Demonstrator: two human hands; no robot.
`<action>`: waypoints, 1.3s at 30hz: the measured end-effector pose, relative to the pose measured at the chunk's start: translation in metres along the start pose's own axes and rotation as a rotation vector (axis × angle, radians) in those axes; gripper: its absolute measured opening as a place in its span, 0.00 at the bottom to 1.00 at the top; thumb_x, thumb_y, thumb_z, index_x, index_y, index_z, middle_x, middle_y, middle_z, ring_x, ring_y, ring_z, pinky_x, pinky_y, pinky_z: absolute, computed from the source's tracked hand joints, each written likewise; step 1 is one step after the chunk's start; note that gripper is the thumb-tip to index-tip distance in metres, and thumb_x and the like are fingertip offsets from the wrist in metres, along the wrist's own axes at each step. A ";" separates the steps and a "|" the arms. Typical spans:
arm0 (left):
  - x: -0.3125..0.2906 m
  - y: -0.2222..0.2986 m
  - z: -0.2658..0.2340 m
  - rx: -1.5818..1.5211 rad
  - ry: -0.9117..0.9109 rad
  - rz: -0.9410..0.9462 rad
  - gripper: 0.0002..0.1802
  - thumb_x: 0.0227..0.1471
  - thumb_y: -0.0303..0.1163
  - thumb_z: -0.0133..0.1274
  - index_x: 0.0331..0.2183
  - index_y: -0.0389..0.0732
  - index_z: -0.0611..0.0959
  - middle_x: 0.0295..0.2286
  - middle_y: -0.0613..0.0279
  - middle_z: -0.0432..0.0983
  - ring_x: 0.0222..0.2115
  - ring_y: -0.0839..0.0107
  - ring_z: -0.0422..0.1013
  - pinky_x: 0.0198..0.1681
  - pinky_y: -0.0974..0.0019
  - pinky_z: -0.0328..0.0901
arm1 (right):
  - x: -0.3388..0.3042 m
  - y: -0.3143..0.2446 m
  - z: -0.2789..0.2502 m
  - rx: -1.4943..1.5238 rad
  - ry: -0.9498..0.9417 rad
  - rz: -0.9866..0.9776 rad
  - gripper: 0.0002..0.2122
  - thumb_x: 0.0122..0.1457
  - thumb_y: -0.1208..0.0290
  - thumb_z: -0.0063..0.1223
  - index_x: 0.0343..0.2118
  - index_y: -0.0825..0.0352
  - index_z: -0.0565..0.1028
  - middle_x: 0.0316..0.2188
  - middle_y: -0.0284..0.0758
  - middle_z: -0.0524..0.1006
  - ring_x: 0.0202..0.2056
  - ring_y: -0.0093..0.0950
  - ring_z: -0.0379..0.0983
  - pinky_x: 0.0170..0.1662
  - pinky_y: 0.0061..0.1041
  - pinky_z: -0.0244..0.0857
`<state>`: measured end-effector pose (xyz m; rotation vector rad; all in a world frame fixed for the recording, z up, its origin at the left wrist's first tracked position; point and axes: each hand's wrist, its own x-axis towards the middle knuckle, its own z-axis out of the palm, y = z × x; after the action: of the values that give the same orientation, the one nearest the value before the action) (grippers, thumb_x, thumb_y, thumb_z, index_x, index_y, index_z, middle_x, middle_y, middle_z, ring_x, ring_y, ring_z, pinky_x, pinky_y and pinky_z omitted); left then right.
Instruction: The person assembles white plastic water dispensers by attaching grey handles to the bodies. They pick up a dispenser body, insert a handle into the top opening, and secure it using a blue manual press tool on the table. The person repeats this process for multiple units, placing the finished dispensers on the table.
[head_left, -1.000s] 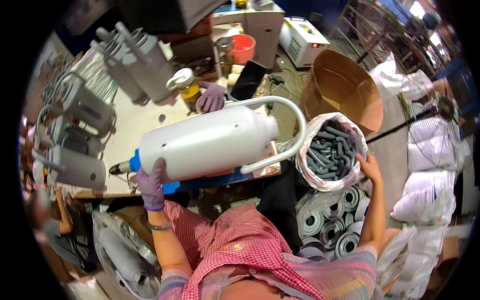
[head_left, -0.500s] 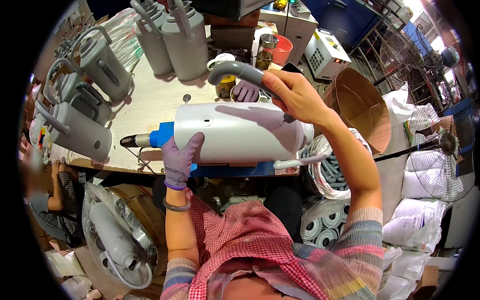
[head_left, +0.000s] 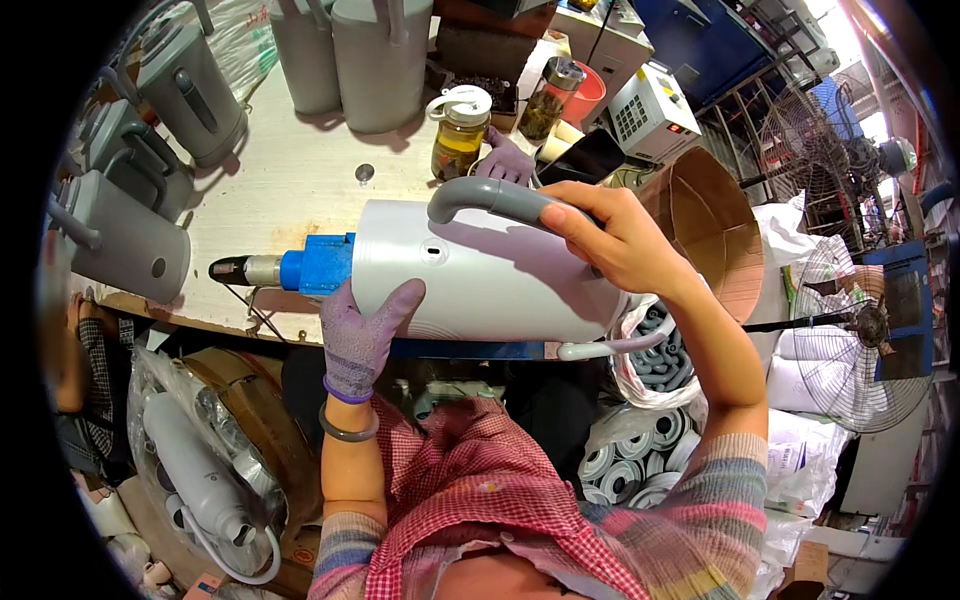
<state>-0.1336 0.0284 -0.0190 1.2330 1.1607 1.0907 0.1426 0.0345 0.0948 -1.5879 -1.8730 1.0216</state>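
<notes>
My right hand (head_left: 625,235) has its fingers curled round a grey handle (head_left: 500,196). My gloved left hand (head_left: 362,338) puts its thumb on the pale pot (head_left: 500,275), but I can't tell how tight. The pot lies sideways at the table's (head_left: 285,165) front edge. I think I should keep it still and line the handle up with its little hole (head_left: 433,250).

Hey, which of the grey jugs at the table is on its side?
The jug gripped by the gloved left hand, with a handle held over it in the right hand. The other jugs on the table stand upright.
</notes>
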 end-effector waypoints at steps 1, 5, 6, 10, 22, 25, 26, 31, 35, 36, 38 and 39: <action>0.000 0.001 0.000 -0.006 0.003 -0.001 0.23 0.47 0.40 0.68 0.40 0.32 0.83 0.34 0.59 0.82 0.34 0.74 0.75 0.42 0.68 0.69 | 0.000 0.001 0.001 0.013 0.011 -0.007 0.18 0.64 0.56 0.50 0.41 0.69 0.77 0.20 0.34 0.72 0.23 0.22 0.65 0.28 0.26 0.61; 0.002 0.003 -0.001 0.008 -0.003 -0.024 0.23 0.47 0.39 0.68 0.39 0.32 0.83 0.34 0.59 0.82 0.34 0.75 0.75 0.41 0.68 0.69 | -0.002 0.002 0.003 0.056 0.042 -0.038 0.17 0.64 0.58 0.52 0.43 0.68 0.78 0.21 0.32 0.72 0.24 0.20 0.66 0.29 0.23 0.62; 0.002 0.003 -0.001 0.022 -0.008 -0.034 0.23 0.47 0.39 0.68 0.39 0.32 0.83 0.34 0.59 0.82 0.34 0.75 0.75 0.42 0.68 0.69 | -0.003 0.002 0.003 0.065 0.047 -0.046 0.17 0.63 0.58 0.52 0.44 0.68 0.78 0.21 0.32 0.73 0.25 0.19 0.66 0.29 0.23 0.62; 0.002 0.002 0.000 0.023 -0.009 0.001 0.22 0.47 0.38 0.68 0.39 0.32 0.83 0.34 0.60 0.82 0.34 0.75 0.75 0.42 0.69 0.69 | -0.006 0.005 0.003 0.076 0.032 -0.017 0.16 0.63 0.59 0.53 0.43 0.68 0.78 0.22 0.33 0.73 0.25 0.19 0.67 0.30 0.22 0.62; -0.012 -0.011 -0.002 0.023 0.011 0.007 0.25 0.50 0.40 0.66 0.45 0.34 0.80 0.38 0.60 0.81 0.38 0.74 0.74 0.45 0.69 0.68 | 0.009 -0.021 0.000 -0.362 -0.126 -0.321 0.18 0.63 0.55 0.52 0.42 0.69 0.75 0.19 0.31 0.70 0.20 0.19 0.64 0.24 0.23 0.58; -0.023 -0.004 -0.012 0.004 0.147 0.252 0.21 0.57 0.33 0.56 0.51 0.35 0.76 0.40 0.60 0.78 0.37 0.72 0.73 0.44 0.69 0.68 | 0.016 -0.030 0.010 -0.462 -0.093 -0.290 0.26 0.62 0.45 0.47 0.47 0.67 0.71 0.27 0.52 0.76 0.30 0.49 0.75 0.36 0.42 0.67; -0.027 -0.003 -0.017 -0.026 0.226 0.338 0.20 0.59 0.31 0.54 0.51 0.35 0.75 0.40 0.60 0.77 0.37 0.72 0.73 0.44 0.69 0.68 | 0.013 -0.033 0.005 -0.494 -0.117 -0.241 0.25 0.63 0.46 0.47 0.48 0.67 0.70 0.27 0.52 0.76 0.31 0.50 0.75 0.36 0.44 0.67; -0.026 -0.037 -0.033 0.609 -0.123 0.341 0.12 0.53 0.32 0.56 0.40 0.40 0.84 0.35 0.51 0.80 0.38 0.58 0.76 0.43 0.61 0.70 | -0.039 -0.005 -0.061 -0.429 0.052 -0.056 0.20 0.64 0.53 0.50 0.43 0.69 0.75 0.26 0.46 0.76 0.25 0.35 0.69 0.34 0.33 0.64; 0.022 -0.097 0.016 1.118 -0.314 0.247 0.23 0.50 0.46 0.58 0.43 0.41 0.83 0.41 0.48 0.78 0.43 0.52 0.74 0.49 0.56 0.67 | -0.087 0.027 -0.071 -0.449 0.178 0.014 0.18 0.63 0.58 0.52 0.42 0.72 0.74 0.24 0.43 0.74 0.26 0.29 0.66 0.34 0.29 0.63; 0.027 -0.115 0.021 1.085 -0.268 0.340 0.23 0.50 0.47 0.58 0.43 0.40 0.83 0.41 0.48 0.78 0.43 0.52 0.74 0.49 0.56 0.67 | -0.095 0.040 -0.069 -0.386 0.223 -0.023 0.18 0.63 0.58 0.52 0.42 0.71 0.74 0.22 0.41 0.72 0.26 0.26 0.65 0.32 0.28 0.62; 0.040 -0.108 0.023 0.972 -0.401 0.124 0.21 0.49 0.45 0.58 0.42 0.40 0.84 0.40 0.49 0.80 0.42 0.53 0.75 0.48 0.56 0.68 | -0.115 0.055 -0.071 -0.332 0.256 0.059 0.17 0.63 0.59 0.52 0.42 0.71 0.74 0.20 0.35 0.68 0.24 0.21 0.61 0.29 0.25 0.58; 0.037 -0.106 0.021 0.910 -0.351 0.093 0.17 0.51 0.42 0.58 0.38 0.41 0.86 0.38 0.53 0.81 0.40 0.57 0.76 0.47 0.57 0.68 | -0.122 0.061 -0.072 -0.305 0.270 0.096 0.16 0.64 0.60 0.52 0.41 0.71 0.74 0.19 0.32 0.66 0.24 0.19 0.59 0.27 0.23 0.56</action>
<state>-0.1106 0.0579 -0.1266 2.0866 1.3668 0.3380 0.2611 -0.0645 0.1037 -1.8973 -1.8425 0.5393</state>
